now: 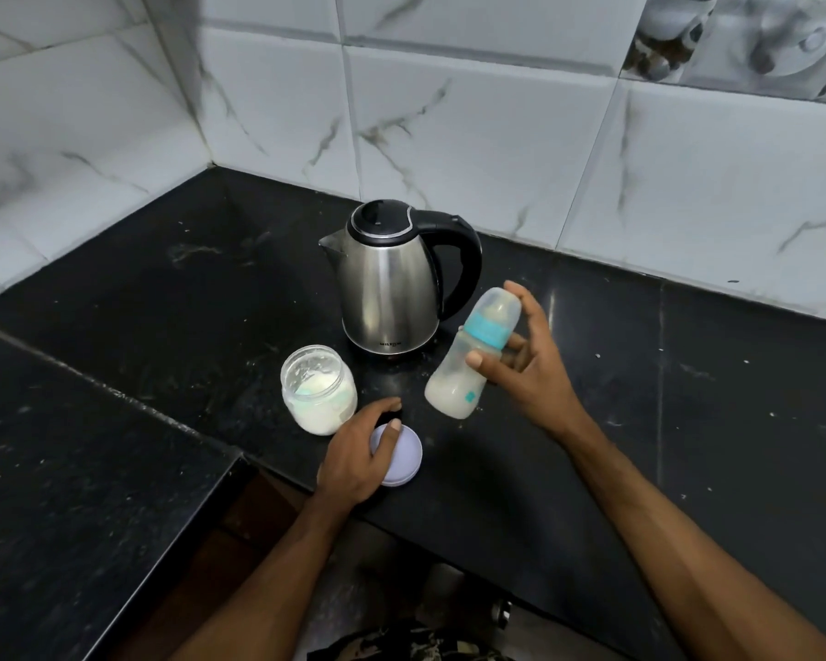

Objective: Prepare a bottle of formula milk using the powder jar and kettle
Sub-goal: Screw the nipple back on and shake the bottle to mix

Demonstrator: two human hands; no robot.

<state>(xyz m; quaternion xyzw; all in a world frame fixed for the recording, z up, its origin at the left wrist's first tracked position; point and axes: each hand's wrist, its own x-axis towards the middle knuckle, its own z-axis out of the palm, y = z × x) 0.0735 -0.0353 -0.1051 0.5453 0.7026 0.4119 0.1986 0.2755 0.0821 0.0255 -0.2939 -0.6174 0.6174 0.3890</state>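
Right hand [530,369] fingers grasp capped bottle [473,357], tilted, milky liquid inside. Left hand [358,458] fingers grasp jar lid [404,458] on counter [687,398]. Open powder jar [318,388] beside kettle [392,279].

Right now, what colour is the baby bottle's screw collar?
Turquoise blue collar on the translucent plastic baby bottle; head view.

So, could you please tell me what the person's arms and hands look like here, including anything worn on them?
Both forearms are bare up to the frame's lower edge: no sleeves, watch, bracelets or gloves show. The left hand and right hand carry no visible rings. Short, unpainted fingernails show on both hands.
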